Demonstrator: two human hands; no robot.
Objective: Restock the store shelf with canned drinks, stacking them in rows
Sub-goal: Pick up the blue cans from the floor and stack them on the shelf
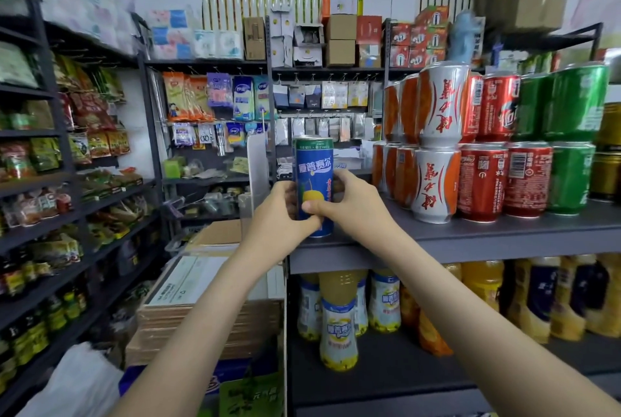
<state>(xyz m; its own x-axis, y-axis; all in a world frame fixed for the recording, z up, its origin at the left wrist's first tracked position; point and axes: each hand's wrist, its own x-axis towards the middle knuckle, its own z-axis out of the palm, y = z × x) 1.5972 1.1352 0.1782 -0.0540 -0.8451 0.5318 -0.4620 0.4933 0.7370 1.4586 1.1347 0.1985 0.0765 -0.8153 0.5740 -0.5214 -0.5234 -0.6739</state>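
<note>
A tall blue can (pixel 313 168) with a green top band and a yellow fruit picture stands upright at the left end of the grey shelf (pixel 470 238). My left hand (pixel 280 211) grips its left side and my right hand (pixel 349 203) grips its right side, thumb across the front. Right of it, cans are stacked two high in rows: white-and-orange cans (pixel 435 147), red cans (pixel 494 147) and green cans (pixel 571 141).
Juice bottles (pixel 339 326) fill the shelf below. Cardboard boxes (pixel 208 302) are piled on the floor to the left, under my left arm. A dark rack with snack packets (pixel 84 154) runs along the left side. A white divider panel (pixel 258 168) stands just left of the can.
</note>
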